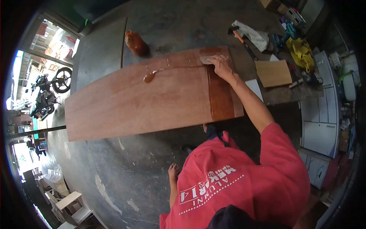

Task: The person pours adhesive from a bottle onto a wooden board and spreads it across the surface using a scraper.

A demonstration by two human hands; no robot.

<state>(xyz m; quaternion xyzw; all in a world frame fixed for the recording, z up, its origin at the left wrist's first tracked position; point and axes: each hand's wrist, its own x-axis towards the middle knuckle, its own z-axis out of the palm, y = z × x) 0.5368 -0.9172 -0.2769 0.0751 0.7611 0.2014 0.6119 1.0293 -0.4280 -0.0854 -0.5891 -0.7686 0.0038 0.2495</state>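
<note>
My right hand (220, 65) is closed on a flat grey spreader (207, 60), which touches the board near its far right corner. The long brown wooden board (145, 103) has one curved edge and lies on a dark table. A wet, amber-brown coat (221, 95) covers a band across its right end. Further left sits a small puddle of the same-coloured liquid (149, 78), with a thin trail running rightward. Beyond the board stands a plastic bag of amber-brown stuff (136, 44). My left hand (173, 170) hangs low by my side, fingers loosely apart, holding nothing visible.
On the table to the right lie a hammer (241, 39), a whitish cloth (254, 36), a teal power drill (284, 35), a yellow bag (300, 53) and a small wooden panel (273, 73). A white cabinet (320, 110) stands at right; a motorcycle (47, 91) is far left.
</note>
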